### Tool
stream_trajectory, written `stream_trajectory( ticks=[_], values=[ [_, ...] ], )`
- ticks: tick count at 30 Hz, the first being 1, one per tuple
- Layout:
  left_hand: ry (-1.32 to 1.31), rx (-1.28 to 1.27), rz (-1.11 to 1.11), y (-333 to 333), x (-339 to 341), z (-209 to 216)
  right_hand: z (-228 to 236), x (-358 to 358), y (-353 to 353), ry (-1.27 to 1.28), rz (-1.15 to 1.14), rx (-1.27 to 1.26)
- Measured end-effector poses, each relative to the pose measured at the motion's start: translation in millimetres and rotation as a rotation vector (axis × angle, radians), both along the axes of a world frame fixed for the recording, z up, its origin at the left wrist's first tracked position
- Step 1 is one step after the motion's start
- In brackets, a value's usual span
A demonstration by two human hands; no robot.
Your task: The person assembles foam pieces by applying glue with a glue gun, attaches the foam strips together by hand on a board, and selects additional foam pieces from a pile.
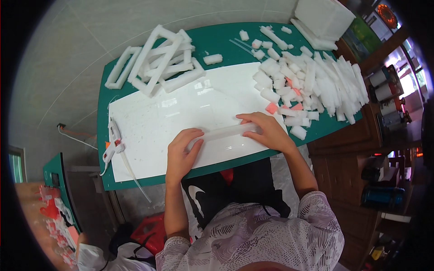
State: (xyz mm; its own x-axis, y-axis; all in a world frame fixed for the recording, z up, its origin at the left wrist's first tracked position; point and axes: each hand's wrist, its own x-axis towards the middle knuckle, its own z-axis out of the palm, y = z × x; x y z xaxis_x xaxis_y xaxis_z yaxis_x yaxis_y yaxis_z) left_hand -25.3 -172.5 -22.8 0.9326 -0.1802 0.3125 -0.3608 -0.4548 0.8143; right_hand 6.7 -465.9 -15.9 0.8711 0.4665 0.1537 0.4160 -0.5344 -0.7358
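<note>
Grey tiled wall point(81, 58) beyond a green-topped table point(217, 36); white sheet point(149, 135) laid over much of the top.

Left hand point(182, 151) clamped on the left end of a white foam strip point(224, 132), thumb on the near side, fingers on the far side. Right hand point(267, 132) clamped on the other end in the same fashion. Strip at the sheet's near part, in front of the person. Long axis runs left to right, roughly along the table's near edge; right end points slightly farther away.

Outward, on the left: glue gun point(115, 141), nozzle pointing away from the person. Far left: stacked white foam frames point(153, 63). Right: heap of foam chunks point(294, 74), some coral pieces point(271, 108) among them, long strips point(337, 86) alongside. Far right corner: white foam block point(323, 22).

Room: brown wooden cabinets point(337, 176) to the right; red stool point(151, 230) lower left.
</note>
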Motion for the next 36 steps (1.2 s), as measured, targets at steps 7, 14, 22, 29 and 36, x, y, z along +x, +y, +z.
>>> stream_trajectory(
  ticks=[7, 14, 22, 29, 36],
  values=[
    [0.072, 0.002, 0.043, -4, -8, -8, -15, -9, -14, 0.079, -0.08, 0.146],
    [0.026, -0.14, 0.037, 4, -6, -37, -20, -13, -8, 0.09, -0.098, 0.166],
    [0.148, -0.117, 0.077, 4, -11, -28, -26, -12, -8, -0.02, -0.122, 0.18],
    [0.016, -0.072, 0.001, 5, -7, -30, -16, -13, -7, -0.027, -0.098, 0.149],
    [-0.074, -0.072, -0.048, 10, -6, -35, -20, -13, -4, -0.052, -0.09, 0.151]
  ],
)
